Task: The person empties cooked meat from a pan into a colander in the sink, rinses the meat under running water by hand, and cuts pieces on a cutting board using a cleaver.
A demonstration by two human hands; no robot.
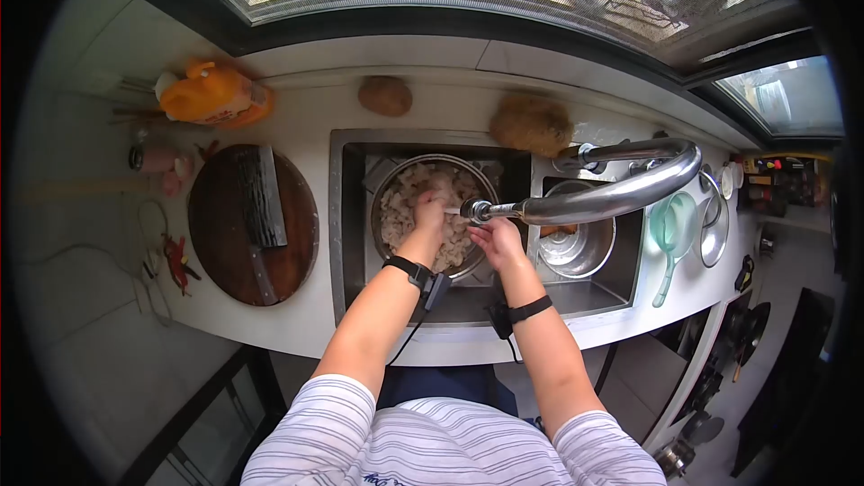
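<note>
Reaching over the pot (433, 157), left hand (430, 211) hides whether its fingers grip, while right hand (496, 240) hovers loosely open.

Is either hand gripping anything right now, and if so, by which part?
That cannot be told: the left hand is over the pale pieces, the right hand near the faucet, but any contact at the fingers is too unclear.
</note>
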